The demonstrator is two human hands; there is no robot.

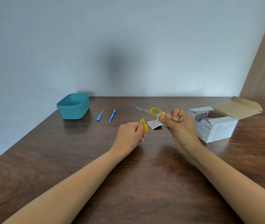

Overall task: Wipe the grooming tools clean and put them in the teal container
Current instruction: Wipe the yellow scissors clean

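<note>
Small yellow-handled scissors (pixel 152 110) are held above the table with the blades spread apart. My left hand (pixel 129 135) grips the lower yellow loop. My right hand (pixel 177 122) pinches a white swab (pixel 158 116) against the upper yellow loop. A blue nail file (pixel 99 116) and a blue-handled tool (pixel 111 116) lie side by side on the table, left of the scissors. The teal container (pixel 73 106) stands open at the back left, and I see nothing inside it.
A torn swab wrapper (pixel 153 124) lies on the wooden table (pixel 128 175) under the scissors. An open white box of alcohol swabs (pixel 216 125) stands at the right, flap up. A pale wall rises behind, and a brown panel stands at the far right.
</note>
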